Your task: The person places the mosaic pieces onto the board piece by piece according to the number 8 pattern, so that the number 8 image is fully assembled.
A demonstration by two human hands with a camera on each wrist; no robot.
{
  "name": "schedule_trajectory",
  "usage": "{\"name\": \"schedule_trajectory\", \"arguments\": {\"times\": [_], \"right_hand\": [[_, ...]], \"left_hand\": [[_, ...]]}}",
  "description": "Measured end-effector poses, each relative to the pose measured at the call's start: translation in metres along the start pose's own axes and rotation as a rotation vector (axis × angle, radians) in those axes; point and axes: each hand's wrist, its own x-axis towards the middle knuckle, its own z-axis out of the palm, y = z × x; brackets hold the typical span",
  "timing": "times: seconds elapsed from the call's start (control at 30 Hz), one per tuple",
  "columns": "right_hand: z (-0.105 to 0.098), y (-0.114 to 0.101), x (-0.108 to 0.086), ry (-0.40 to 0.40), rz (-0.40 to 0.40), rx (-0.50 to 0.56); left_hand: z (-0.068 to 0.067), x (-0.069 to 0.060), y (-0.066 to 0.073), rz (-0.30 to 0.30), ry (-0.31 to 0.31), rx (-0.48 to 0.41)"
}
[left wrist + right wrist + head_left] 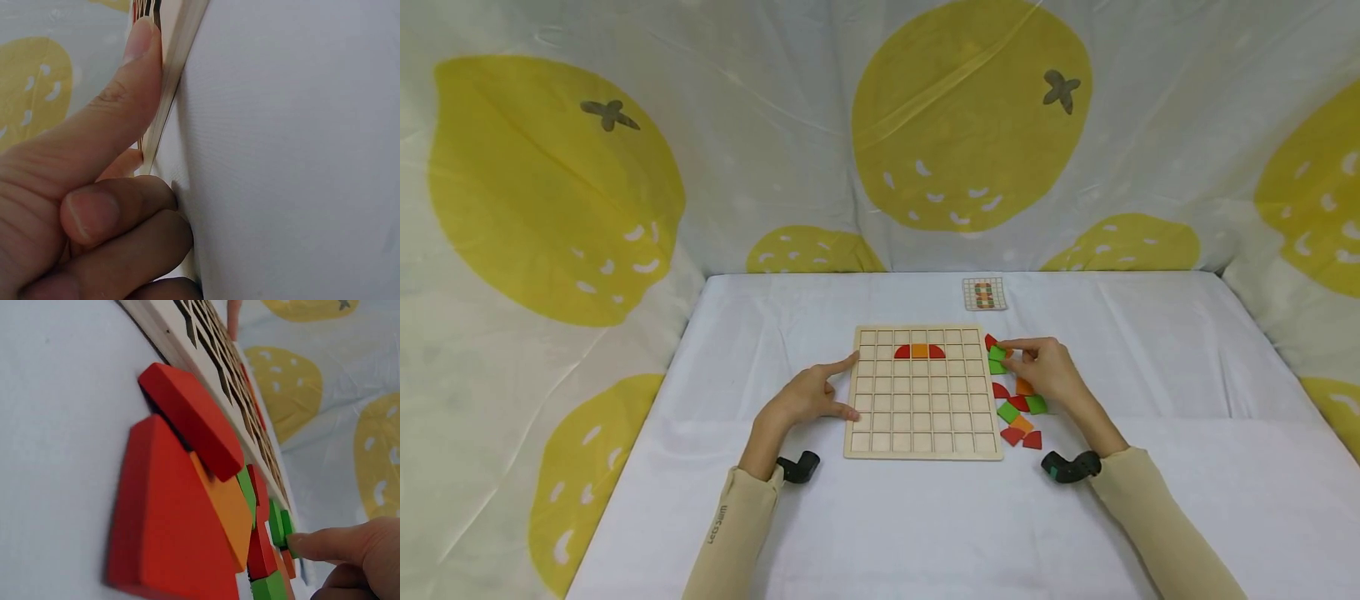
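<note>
A wooden grid board (922, 408) lies flat on the white cloth. In its second row sit a red quarter-round tile (902, 352), an orange square tile (920, 351) and another red quarter-round tile (937, 352). My left hand (802, 395) touches the board's left edge with outstretched thumb and forefinger; its other fingers are curled. Beside the upper right edge, my right hand (1051, 368) pinches a green square tile (997, 353) between thumb and forefinger. The right wrist view shows a fingertip (298, 540) against that green; the opposite fingertip is hidden there.
Loose red, orange and green tiles (1008, 412) lie scattered along the board's right side, under and below my right hand. A small pattern card (984, 294) lies behind the board. Lemon-print cloth (970, 117) hangs behind the table.
</note>
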Motion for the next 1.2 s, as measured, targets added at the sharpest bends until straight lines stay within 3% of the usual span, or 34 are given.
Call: {"name": "schedule_trajectory", "arguments": {"times": [1.2], "right_hand": [[-0.0003, 0.0046, 0.0024, 0.026, -0.003, 0.019]], "left_hand": [[0.0, 0.0, 0.0006, 0.01, 0.003, 0.004]]}}
